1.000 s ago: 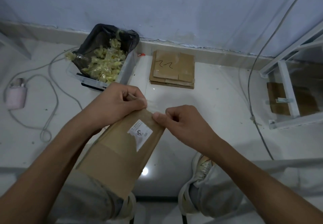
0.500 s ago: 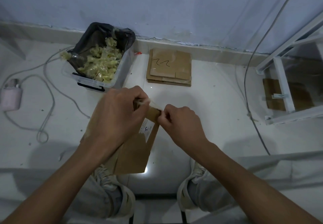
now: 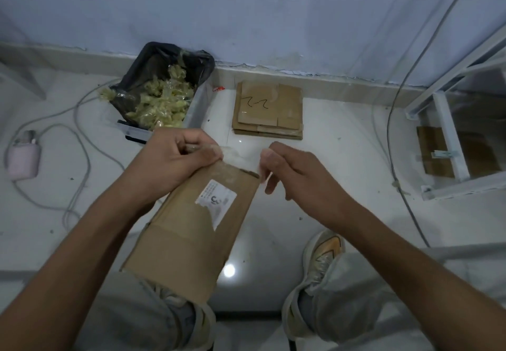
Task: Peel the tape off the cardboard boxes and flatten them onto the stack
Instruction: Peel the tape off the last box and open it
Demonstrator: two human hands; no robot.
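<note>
Left hand (image 3: 175,159) grips the far end of the cardboard box (image 3: 191,227), clear tape (image 3: 238,159) stretching across to the right hand's (image 3: 295,175) pinching grip just beside it.

On the white label (image 3: 216,200) stuck to the box (image 3: 189,230) we made out only a dark logo mark; its small print was too blurred to read. The top of the cardboard stack (image 3: 269,109) bore a handwritten squiggle like "2-2".

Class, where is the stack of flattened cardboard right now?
The stack of flattened cardboard lies on the floor against the wall, just right of the bin.
</note>
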